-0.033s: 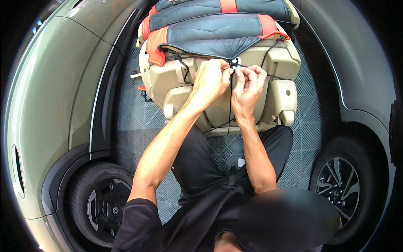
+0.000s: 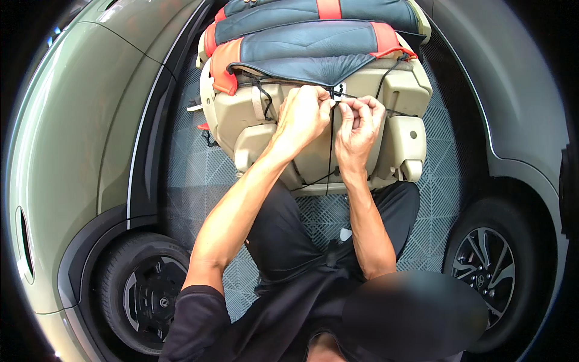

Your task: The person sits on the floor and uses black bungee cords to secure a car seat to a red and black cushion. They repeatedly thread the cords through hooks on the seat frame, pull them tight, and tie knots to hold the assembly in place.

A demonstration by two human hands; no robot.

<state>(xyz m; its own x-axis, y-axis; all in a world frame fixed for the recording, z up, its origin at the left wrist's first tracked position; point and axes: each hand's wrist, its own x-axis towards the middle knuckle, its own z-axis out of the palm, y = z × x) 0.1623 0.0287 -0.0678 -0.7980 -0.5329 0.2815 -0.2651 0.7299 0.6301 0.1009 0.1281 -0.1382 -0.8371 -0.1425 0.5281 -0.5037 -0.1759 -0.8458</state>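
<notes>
A beige car seat [image 2: 356, 142] lies before me, with a dark blue and orange leather-like cover [image 2: 301, 45] over its far part. Thin black cords run from the cover across the beige plastic, one hanging straight down the middle as a black cord [image 2: 330, 145]. My left hand [image 2: 304, 111] is closed in a pinch on the black cord near the cover's pointed flap. Close beside it on the right, my right hand [image 2: 360, 123] pinches the same knot area with thumb and forefinger. The fingertips partly hide the cord ends. A small white tag [image 2: 339, 90] shows just beyond the fingers.
A second covered seat [image 2: 289, 15] stands behind the first. A pale green car [image 2: 78, 133] flanks me on the left, a grey car [image 2: 518, 108] on the right, their wheels near my elbows. Grey patterned floor tiles [image 2: 437, 199] lie underneath, and my bent legs [image 2: 280, 235] reach the seat's near edge.
My right hand has shifted very slightly to the right, away from the left. The left hand and the seat look unmoved.
</notes>
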